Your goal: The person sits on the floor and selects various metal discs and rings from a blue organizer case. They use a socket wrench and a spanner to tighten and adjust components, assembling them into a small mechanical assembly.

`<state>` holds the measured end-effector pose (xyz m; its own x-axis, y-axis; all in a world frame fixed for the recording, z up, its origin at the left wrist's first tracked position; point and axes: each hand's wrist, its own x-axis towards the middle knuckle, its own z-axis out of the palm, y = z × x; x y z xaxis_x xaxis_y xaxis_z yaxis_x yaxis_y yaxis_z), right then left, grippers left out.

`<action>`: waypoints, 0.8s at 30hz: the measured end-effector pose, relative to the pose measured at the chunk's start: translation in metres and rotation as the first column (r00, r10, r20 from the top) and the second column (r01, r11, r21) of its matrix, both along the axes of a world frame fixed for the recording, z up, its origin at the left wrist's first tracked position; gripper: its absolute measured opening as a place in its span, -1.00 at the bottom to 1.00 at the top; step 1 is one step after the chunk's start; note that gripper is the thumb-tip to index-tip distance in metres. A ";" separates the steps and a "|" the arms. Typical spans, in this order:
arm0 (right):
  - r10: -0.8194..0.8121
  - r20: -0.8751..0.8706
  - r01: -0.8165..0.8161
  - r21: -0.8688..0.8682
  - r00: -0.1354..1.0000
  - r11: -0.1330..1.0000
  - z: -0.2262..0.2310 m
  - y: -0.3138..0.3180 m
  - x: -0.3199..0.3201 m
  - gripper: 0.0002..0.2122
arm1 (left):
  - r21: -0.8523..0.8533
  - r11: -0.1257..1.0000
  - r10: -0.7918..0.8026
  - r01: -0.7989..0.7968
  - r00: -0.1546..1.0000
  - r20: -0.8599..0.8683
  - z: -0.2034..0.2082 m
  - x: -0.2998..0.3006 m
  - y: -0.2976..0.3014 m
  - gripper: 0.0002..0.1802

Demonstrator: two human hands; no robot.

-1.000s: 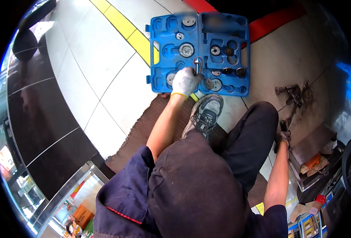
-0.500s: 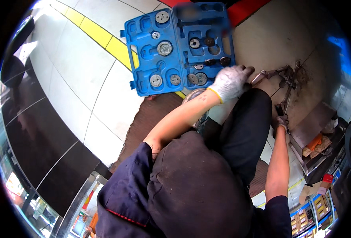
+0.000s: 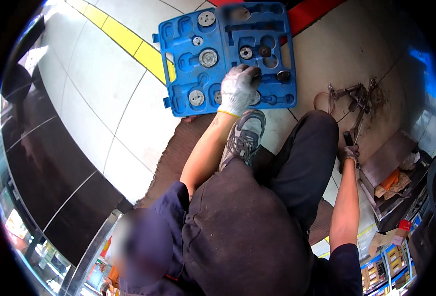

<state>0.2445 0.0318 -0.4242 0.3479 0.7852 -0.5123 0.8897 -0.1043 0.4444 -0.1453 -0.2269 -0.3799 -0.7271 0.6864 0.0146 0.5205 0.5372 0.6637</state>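
My left hand [image 3: 239,90], in a white knit glove with dark fingertips, is over the near part of an open blue tool case [image 3: 182,62]. Its fingers are curled down, and what lies beneath or between them is hidden. Round metal adapter discs sit in the case's moulded recesses, among them a large disc [image 3: 208,57] and a dark disc [image 3: 283,76]. At the right, my right hand [image 3: 348,153], in a dark, soiled glove, is closed around the dark handle [image 3: 347,136] of a metal tool. That tool's far end reaches a cluster of metal tools [image 3: 358,96] on the floor.
A thin band loop [image 3: 323,102] stands on the tiles beside the metal tools. My shoe [image 3: 242,138] rests on a brown mat [image 3: 178,153] close to the case. An open metal box [image 3: 390,177] holding orange and brown material is at the right.
My left hand has moved left from beside the metal tools to over the case, uncovering the band loop and my shoe. My right hand keeps its place on the handle.
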 end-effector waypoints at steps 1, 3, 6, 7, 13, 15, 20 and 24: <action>0.018 -0.006 -0.018 -0.016 1.000 1.000 0.000 0.000 0.000 -0.13 | 0.063 0.997 0.052 -0.051 0.999 -0.004 0.001 -0.003 -0.002 -0.80; 0.053 -0.015 -0.054 -0.050 0.998 0.997 0.005 0.000 -0.003 -0.13 | 0.088 0.988 0.132 -0.125 0.988 -0.079 -0.001 -0.017 -0.003 -0.84; 0.024 -0.011 -0.025 -0.039 1.000 0.999 0.007 0.000 -0.007 -0.13 | 0.094 0.988 0.135 -0.119 0.971 -0.199 0.002 -0.041 0.013 -0.78; 0.056 0.006 -0.056 -0.035 0.998 0.998 0.017 -0.005 -0.018 -0.11 | 0.103 0.990 0.123 -0.101 0.962 -0.243 -0.002 -0.049 0.020 -0.76; 0.032 -0.036 -0.034 -0.051 0.999 0.998 -0.004 0.007 0.011 -0.06 | 0.127 0.992 0.031 0.009 0.949 -0.314 -0.012 -0.067 0.074 -0.73; 0.028 -0.018 -0.029 -0.061 0.999 0.998 -0.009 0.006 0.008 -0.10 | 0.055 0.998 0.022 -0.008 0.967 -0.255 -0.017 -0.074 0.080 -0.71; -0.010 -0.050 0.010 0.006 0.999 1.000 -0.014 0.010 0.020 -0.21 | 0.121 0.992 0.046 -0.018 0.972 -0.231 -0.015 -0.093 0.099 -0.73; 0.045 -0.029 -0.046 -0.025 0.999 0.999 -0.004 0.002 0.006 -0.19 | 0.312 0.949 0.022 0.046 0.977 -0.213 -0.031 -0.112 0.122 -0.76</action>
<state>0.2509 0.0335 -0.4285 0.2971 0.7865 -0.5415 0.9057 -0.0526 0.4206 -0.2577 -0.1052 -0.4108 -0.6753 0.6308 0.3822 0.6720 0.3127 0.6713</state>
